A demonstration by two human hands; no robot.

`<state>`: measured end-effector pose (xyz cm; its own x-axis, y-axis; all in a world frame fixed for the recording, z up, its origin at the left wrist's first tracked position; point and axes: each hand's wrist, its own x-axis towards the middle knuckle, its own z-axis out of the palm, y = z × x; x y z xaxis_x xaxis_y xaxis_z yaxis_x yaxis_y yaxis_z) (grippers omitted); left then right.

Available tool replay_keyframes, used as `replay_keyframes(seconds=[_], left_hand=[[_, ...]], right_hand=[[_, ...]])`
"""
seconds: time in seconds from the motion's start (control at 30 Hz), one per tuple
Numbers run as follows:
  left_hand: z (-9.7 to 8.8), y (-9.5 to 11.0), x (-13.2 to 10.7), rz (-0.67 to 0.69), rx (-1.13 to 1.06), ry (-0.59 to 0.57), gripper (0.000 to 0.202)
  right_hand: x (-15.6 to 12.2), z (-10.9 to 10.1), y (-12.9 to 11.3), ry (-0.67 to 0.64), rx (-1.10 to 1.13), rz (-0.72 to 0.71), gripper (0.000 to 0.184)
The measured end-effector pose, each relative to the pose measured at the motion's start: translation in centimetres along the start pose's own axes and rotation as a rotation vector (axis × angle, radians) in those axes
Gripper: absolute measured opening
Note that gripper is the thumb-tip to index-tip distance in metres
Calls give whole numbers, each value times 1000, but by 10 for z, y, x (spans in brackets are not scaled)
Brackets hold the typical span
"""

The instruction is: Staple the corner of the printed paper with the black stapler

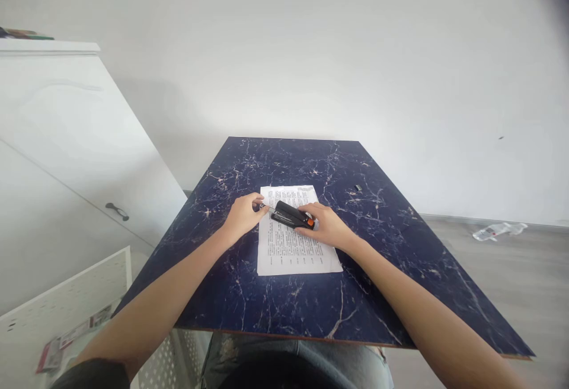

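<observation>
The stapler point(288, 216) is over the paper point(293, 258) on the table point(284, 309); the right hand point(328, 223) is closed around its orange-marked right end, while the left hand point(243, 212) pinches the metal part point(271, 209) jutting from its other end, and a small dark piece point(358, 187) lies beyond, to the right

The left hand point(244, 216) is at the left end of the black stapler point(288, 214), and its thumb and index finger pinch there. The right hand point(328, 226) grips the opposite end, with the thumb on the near side and the fingers on the far side. Both forearms are bare and come toward the stapler from below, one from each side. Dark sleeve point(95, 374) shows near the left elbow.
</observation>
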<state>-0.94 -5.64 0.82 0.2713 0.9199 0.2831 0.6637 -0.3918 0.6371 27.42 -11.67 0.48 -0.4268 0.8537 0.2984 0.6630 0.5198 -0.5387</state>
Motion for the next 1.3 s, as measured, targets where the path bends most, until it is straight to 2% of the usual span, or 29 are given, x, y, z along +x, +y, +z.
replay_keyframes(seconds=[0.17, 0.3, 0.47, 0.7, 0.8, 0.93, 1.1, 1.2, 1.3], left_hand=[[3, 11, -8, -102, -130, 12, 16], [11, 16, -9, -184, -318, -33, 13], [23, 21, -9, -362, -537, -44, 14], [24, 23, -7, -415, -596, -91, 16], [24, 25, -6, -381, -572, -110, 15], [23, 29, -6, -236, -408, -83, 18], [23, 18, -4, 13, -146, 69, 14], [24, 6, 0, 49, -27, 102, 14], [26, 0, 4, 28, -8, 99, 13]], right_hand=[[2, 3, -1, -18, 3, 27, 14], [4, 5, 0, -7, 36, 48, 14], [5, 8, 0, 16, 50, 64, 15], [8, 12, 4, 32, -1, 72, 19], [7, 12, 2, 22, -15, 83, 20], [6, 11, -2, 27, -49, 109, 22], [5, 11, -8, 80, -27, 34, 40], [7, 12, -9, 63, -11, 20, 36], [7, 12, -10, 32, -35, 45, 25]])
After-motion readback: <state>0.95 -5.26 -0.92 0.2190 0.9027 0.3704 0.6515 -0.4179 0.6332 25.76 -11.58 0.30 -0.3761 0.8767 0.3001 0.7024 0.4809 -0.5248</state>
